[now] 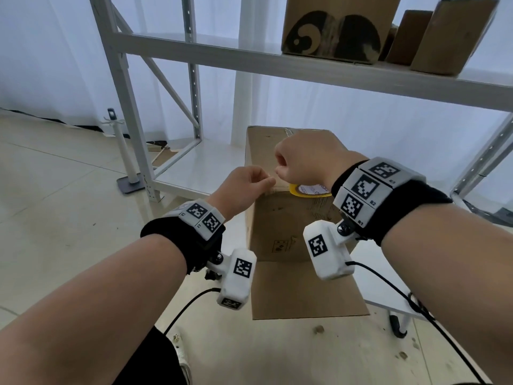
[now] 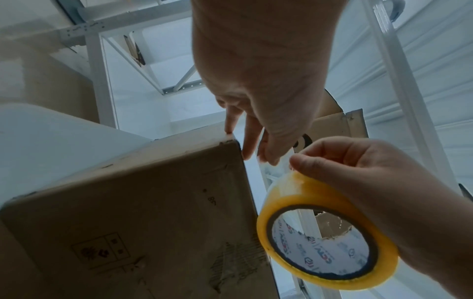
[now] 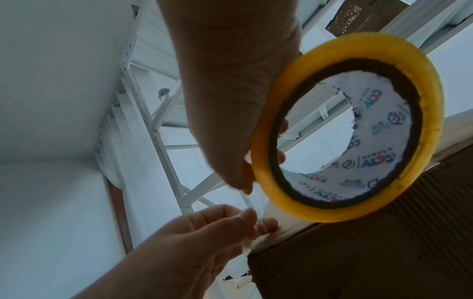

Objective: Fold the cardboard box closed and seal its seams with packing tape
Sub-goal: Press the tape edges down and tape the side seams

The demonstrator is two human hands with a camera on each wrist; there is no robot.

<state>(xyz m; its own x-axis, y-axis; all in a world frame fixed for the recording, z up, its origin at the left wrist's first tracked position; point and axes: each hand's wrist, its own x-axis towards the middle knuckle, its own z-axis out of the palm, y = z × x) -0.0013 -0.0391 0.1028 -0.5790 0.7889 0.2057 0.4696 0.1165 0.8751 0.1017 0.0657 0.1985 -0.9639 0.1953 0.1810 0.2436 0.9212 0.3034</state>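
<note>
Two hands: both are raised over the top of a tall cardboard box [image 1: 291, 226], close together near its upper left edge.
Box: it stands upright on the pale floor [image 1: 55, 190], just in front of a white metal shelf rack [image 1: 305, 70]; a printed handling mark shows on its near face, and a flap lies spread out flat at the bottom toward me.
Right hand [image 1: 305, 159]: curled round a yellow roll of packing tape [image 2: 325, 230], thumb on the outer rim and fingers through the core. From the head view only a sliver of the roll peeks out under the wrist.
Left hand [image 1: 244, 187]: thumb and forefinger pinch the loose end of a clear tape strip [image 2: 279, 163], just beside the box's top corner; in the left wrist view another fingertip seems to touch that corner.
Tape strip: it runs short and taut between the left pinch and the roll, so the two hands are nearly touching.
Roll: tilted, its hole facing both wrist cameras, with printed paper lining the core.
Wrists: each wears a black band with white marker blocks and a small camera on a cable.
Rack: brown boxes [image 1: 333, 26] sit on its upper shelf, one with dark round shapes printed on it.
Elsewhere: a white stand [image 1: 125, 151] on a dark base is off to the left by the rack's leg.
</note>
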